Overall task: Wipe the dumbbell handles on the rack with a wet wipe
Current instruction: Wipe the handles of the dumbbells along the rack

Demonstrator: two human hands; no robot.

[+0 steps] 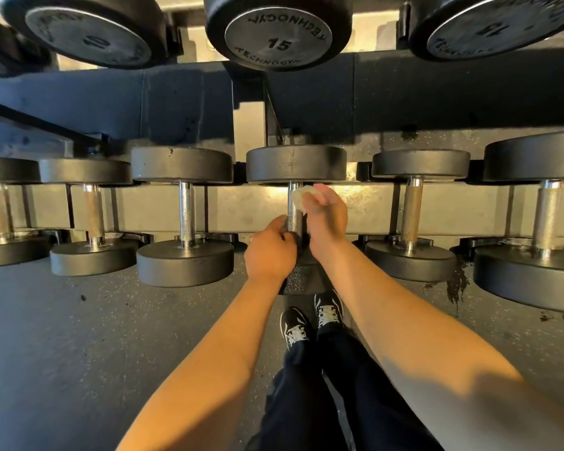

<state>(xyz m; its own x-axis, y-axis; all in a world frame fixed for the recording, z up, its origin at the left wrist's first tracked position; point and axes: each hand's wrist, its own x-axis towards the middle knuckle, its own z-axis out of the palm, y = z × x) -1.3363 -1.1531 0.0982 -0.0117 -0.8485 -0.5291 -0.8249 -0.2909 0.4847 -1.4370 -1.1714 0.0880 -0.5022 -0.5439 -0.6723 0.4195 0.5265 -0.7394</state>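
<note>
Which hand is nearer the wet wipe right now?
Right. The right hand presses the wet wipe against the dumbbell handle; the left hand sits lower, by the near weight head.

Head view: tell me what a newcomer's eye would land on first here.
First, the two bare arms reaching in from the bottom to the middle dumbbell handle on the lower row: the right hand presses a wet wipe to it, and the left hand grips the near weight beside it. Next, the big dumbbell end marked 15 hanging at top centre, above a row of chrome-handled dumbbells stretching left and right.
</note>
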